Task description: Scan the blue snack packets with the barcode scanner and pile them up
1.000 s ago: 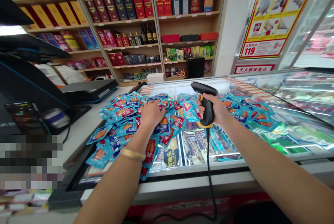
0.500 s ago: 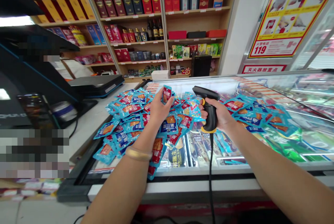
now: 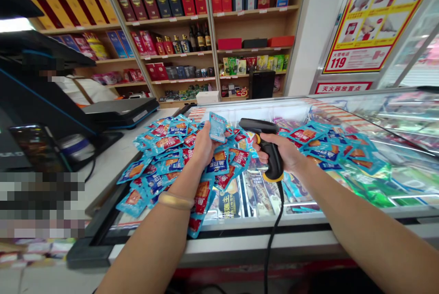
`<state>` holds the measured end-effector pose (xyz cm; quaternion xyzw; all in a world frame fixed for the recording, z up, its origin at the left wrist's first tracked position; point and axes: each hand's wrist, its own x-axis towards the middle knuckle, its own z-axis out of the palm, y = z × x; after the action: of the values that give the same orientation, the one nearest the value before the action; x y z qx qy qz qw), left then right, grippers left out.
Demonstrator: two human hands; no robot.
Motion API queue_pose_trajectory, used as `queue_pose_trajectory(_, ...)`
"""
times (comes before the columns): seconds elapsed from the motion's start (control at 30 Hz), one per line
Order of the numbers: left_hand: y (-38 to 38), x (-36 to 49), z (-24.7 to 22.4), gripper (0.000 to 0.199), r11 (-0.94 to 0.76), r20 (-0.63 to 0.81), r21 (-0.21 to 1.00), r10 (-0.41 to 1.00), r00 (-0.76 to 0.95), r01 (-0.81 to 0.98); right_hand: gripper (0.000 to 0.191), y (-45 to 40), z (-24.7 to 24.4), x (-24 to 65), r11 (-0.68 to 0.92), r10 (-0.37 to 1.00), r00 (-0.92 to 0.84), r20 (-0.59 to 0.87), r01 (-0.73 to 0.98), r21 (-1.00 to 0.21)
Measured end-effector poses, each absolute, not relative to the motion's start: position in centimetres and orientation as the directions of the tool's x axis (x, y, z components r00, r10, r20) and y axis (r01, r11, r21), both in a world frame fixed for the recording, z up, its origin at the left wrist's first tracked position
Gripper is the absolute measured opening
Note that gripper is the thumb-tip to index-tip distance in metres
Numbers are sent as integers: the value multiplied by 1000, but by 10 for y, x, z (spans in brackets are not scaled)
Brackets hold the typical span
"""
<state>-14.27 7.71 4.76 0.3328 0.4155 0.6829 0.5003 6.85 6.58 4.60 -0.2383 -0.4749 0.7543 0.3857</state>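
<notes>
My left hand (image 3: 203,147) is closed on a small blue snack packet (image 3: 217,127), whose pale printed side faces me. It is raised just over a heap of blue snack packets (image 3: 168,143) with red and dark blue labels. In my right hand (image 3: 279,151) is a black and yellow barcode scanner (image 3: 270,150), its head pointing left toward the raised packet, with a gap between them. The scanner's black cable (image 3: 270,239) hangs down over the front edge. A second pile of similar packets (image 3: 329,147) lies right of my right hand.
Beneath the packets is a glass-topped freezer (image 3: 240,227) holding wrapped goods. At the left stand a dark checkout terminal (image 3: 27,97), a phone (image 3: 39,147) and a flat scale (image 3: 121,112). Behind are shelves of boxes and bottles (image 3: 202,38); a person's white garment (image 3: 73,88) shows behind the terminal.
My left hand has turned the packet over, from its red-labelled face to its pale side. The scanner has tilted and moved slightly left, nearer the packet. The view has shifted a little.
</notes>
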Motion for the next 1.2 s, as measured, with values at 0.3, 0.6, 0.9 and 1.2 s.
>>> queue_pose_trajectory(0.3,76,-144,49,38,-188,66,890,955,-290,-416,23,64,45,68,-252,777,-628,-28,-271,-929)
queue_pose_trajectory(0.6,76,-143,51,39,-211,64,880,941,-333,-425,24,64,45,68,-269,781,-621,-60,-249,-930)
queue_pose_trajectory(0.9,76,-143,51,38,-216,80,888,942,-327,-406,24,64,44,67,-291,771,-633,-68,-255,-922)
queue_pose_trajectory(1.2,82,-132,50,46,-373,422,903,866,-269,214,20,80,48,95,-254,842,-539,4,-403,-879)
